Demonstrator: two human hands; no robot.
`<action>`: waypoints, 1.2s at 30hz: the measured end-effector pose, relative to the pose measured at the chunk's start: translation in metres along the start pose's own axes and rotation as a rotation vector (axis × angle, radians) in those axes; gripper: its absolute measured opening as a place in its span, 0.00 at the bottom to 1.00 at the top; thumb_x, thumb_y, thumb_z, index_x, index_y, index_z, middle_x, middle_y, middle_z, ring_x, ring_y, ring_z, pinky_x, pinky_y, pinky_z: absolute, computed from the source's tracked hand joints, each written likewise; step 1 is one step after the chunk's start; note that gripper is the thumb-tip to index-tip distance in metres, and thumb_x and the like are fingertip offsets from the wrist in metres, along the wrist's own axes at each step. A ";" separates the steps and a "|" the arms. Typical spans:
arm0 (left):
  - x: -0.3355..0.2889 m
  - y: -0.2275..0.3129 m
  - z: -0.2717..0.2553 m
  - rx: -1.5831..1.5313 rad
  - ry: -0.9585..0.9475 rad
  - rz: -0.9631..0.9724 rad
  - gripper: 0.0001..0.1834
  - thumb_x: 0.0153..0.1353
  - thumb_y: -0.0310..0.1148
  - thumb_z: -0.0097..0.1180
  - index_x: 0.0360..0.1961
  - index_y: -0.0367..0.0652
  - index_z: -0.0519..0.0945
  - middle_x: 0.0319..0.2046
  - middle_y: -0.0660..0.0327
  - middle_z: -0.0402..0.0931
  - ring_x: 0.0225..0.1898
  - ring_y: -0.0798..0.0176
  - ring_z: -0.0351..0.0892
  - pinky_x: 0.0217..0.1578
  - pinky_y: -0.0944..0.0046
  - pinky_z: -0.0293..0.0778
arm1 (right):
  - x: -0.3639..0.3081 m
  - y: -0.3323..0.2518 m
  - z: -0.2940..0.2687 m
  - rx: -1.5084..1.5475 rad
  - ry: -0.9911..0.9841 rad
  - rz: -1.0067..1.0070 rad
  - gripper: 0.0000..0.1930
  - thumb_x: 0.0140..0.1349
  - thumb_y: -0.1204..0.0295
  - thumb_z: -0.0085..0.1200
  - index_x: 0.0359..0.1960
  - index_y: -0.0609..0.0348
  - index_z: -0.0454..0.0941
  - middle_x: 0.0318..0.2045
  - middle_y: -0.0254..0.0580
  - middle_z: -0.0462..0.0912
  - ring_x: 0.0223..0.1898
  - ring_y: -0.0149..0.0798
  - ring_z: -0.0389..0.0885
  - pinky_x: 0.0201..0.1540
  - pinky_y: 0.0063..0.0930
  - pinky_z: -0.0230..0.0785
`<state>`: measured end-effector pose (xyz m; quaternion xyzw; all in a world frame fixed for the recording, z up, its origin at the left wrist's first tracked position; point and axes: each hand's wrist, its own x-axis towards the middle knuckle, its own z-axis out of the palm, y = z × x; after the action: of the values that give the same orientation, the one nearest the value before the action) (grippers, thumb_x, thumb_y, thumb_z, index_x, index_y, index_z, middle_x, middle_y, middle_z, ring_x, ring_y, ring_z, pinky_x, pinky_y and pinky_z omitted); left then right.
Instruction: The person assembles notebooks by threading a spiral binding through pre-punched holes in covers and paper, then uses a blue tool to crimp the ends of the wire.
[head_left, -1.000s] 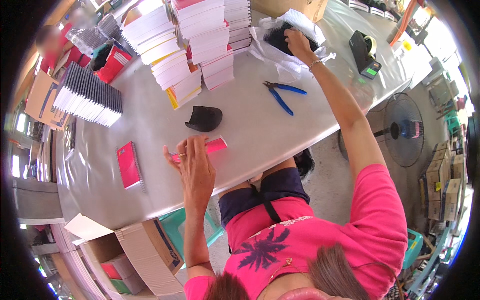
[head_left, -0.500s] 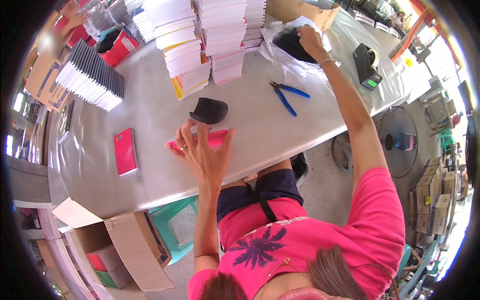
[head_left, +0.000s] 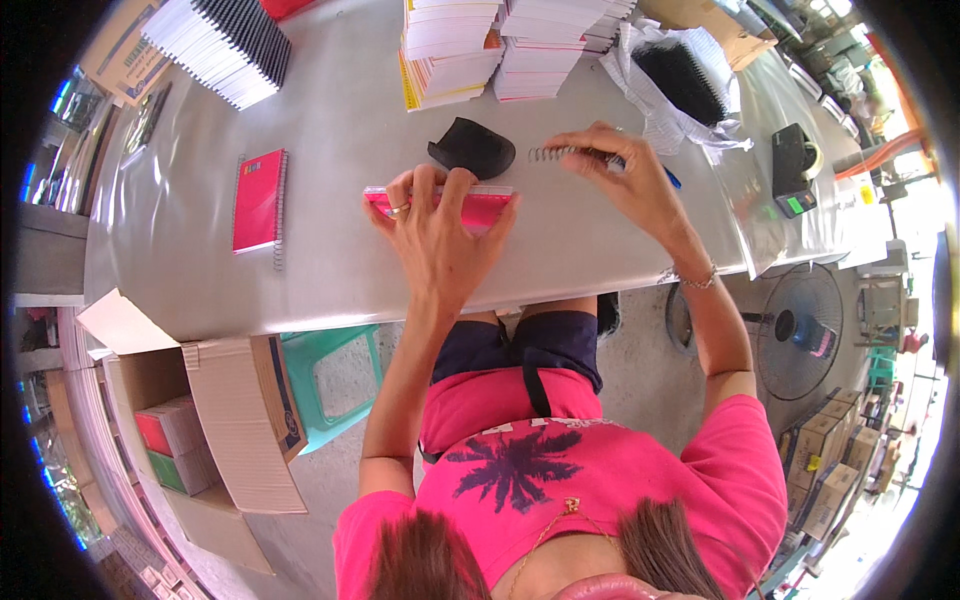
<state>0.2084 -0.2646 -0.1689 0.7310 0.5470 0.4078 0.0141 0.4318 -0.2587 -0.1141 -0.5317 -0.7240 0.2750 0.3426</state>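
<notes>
My left hand (head_left: 437, 235) is closed over a small pink notebook (head_left: 484, 209), its fingers along the far edge and the thumb at the right end. Between the fingertips of my right hand (head_left: 632, 182) is a thin dark spiral binding coil (head_left: 547, 154), pointing left toward the notebook but apart from it. A curved black piece (head_left: 474, 148) lies just beyond the left fingers. Mostly hidden behind the right hand are the blue-handled cutting pliers (head_left: 673, 179). Farther right, a bundle of black coils (head_left: 682, 82) rests on crumpled white paper (head_left: 655, 122).
Another pink notebook (head_left: 260, 202) lies at left, coil protruding at its near end. Tall paper stacks (head_left: 540, 65) and black-bound books (head_left: 225, 50) stand at the back of the metal table (head_left: 330, 280). A black tape dispenser (head_left: 793, 172) sits right; an open carton (head_left: 235, 425) stands below left.
My right hand has come back from the coil bundle toward the notebook, now with a coil in its fingers. My left hand stays on the notebook. The view has shifted.
</notes>
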 end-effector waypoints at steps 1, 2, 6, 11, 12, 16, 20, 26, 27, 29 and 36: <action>0.000 0.001 0.001 0.004 -0.005 -0.002 0.20 0.44 0.51 0.70 0.33 0.54 0.79 0.37 0.66 0.69 0.51 0.55 0.67 0.60 0.31 0.48 | -0.003 -0.002 0.007 0.026 0.026 -0.024 0.12 0.61 0.74 0.58 0.47 0.56 0.84 0.36 0.42 0.83 0.31 0.29 0.75 0.38 0.24 0.70; 0.000 0.002 0.000 0.008 -0.010 -0.004 0.19 0.44 0.51 0.70 0.33 0.54 0.79 0.36 0.67 0.69 0.51 0.55 0.67 0.59 0.31 0.48 | -0.005 -0.001 0.015 0.052 0.051 -0.049 0.12 0.61 0.75 0.58 0.46 0.55 0.85 0.35 0.42 0.83 0.30 0.30 0.75 0.38 0.25 0.70; 0.001 0.002 0.002 0.020 0.007 0.007 0.18 0.43 0.49 0.70 0.32 0.55 0.79 0.36 0.67 0.69 0.50 0.55 0.67 0.58 0.33 0.49 | -0.010 -0.004 0.027 0.106 0.039 -0.043 0.12 0.59 0.74 0.60 0.46 0.55 0.85 0.34 0.41 0.82 0.30 0.32 0.74 0.38 0.26 0.70; 0.003 0.004 0.001 0.001 -0.010 0.002 0.17 0.41 0.47 0.69 0.32 0.57 0.79 0.36 0.68 0.69 0.50 0.56 0.67 0.58 0.34 0.50 | -0.014 -0.009 0.034 0.122 0.030 -0.029 0.13 0.56 0.77 0.63 0.45 0.59 0.84 0.35 0.37 0.80 0.34 0.31 0.74 0.41 0.24 0.69; 0.003 0.004 0.001 -0.006 -0.014 0.002 0.17 0.41 0.47 0.69 0.32 0.57 0.79 0.36 0.68 0.69 0.50 0.56 0.66 0.58 0.34 0.49 | -0.015 -0.010 0.035 0.135 0.031 -0.019 0.13 0.56 0.79 0.63 0.45 0.60 0.84 0.35 0.36 0.79 0.36 0.30 0.73 0.42 0.23 0.68; 0.002 0.005 -0.001 0.003 -0.032 -0.005 0.17 0.41 0.47 0.69 0.32 0.57 0.79 0.36 0.68 0.69 0.51 0.56 0.66 0.58 0.35 0.50 | -0.018 -0.006 0.039 0.150 0.076 -0.075 0.13 0.56 0.79 0.63 0.44 0.61 0.84 0.36 0.36 0.79 0.37 0.31 0.74 0.42 0.25 0.69; 0.001 0.003 -0.001 0.035 -0.036 -0.003 0.18 0.43 0.48 0.70 0.33 0.57 0.79 0.36 0.69 0.69 0.50 0.57 0.66 0.58 0.34 0.50 | -0.018 -0.006 0.038 0.145 -0.004 -0.032 0.10 0.60 0.75 0.59 0.44 0.58 0.83 0.36 0.41 0.81 0.38 0.35 0.77 0.45 0.29 0.68; 0.002 0.004 -0.008 0.046 -0.096 -0.003 0.18 0.49 0.52 0.67 0.36 0.56 0.79 0.36 0.71 0.70 0.48 0.58 0.67 0.53 0.37 0.50 | -0.021 -0.014 0.041 -0.189 0.059 -0.107 0.09 0.66 0.68 0.53 0.43 0.56 0.80 0.33 0.43 0.82 0.39 0.41 0.79 0.52 0.36 0.57; 0.002 0.004 -0.009 0.041 -0.100 0.002 0.18 0.51 0.52 0.66 0.37 0.56 0.79 0.37 0.71 0.70 0.48 0.59 0.67 0.53 0.38 0.50 | -0.020 -0.014 0.043 -0.229 0.069 -0.137 0.09 0.66 0.67 0.52 0.42 0.56 0.79 0.33 0.43 0.82 0.39 0.42 0.79 0.53 0.37 0.55; 0.002 0.007 -0.014 0.026 -0.102 0.004 0.15 0.53 0.48 0.65 0.38 0.54 0.80 0.36 0.68 0.72 0.47 0.57 0.67 0.51 0.43 0.52 | -0.020 -0.022 0.047 -0.217 0.109 -0.106 0.08 0.66 0.67 0.52 0.41 0.56 0.78 0.33 0.43 0.82 0.39 0.43 0.79 0.52 0.38 0.56; -0.001 0.007 -0.012 0.027 -0.099 -0.004 0.12 0.58 0.47 0.61 0.40 0.56 0.79 0.37 0.69 0.71 0.49 0.58 0.67 0.51 0.40 0.50 | -0.018 -0.031 0.057 -0.254 0.180 -0.117 0.07 0.66 0.67 0.53 0.41 0.55 0.75 0.38 0.42 0.81 0.41 0.45 0.79 0.52 0.40 0.55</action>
<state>0.2064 -0.2728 -0.1586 0.7493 0.5527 0.3634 0.0320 0.3720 -0.2864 -0.1290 -0.5502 -0.7491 0.1122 0.3514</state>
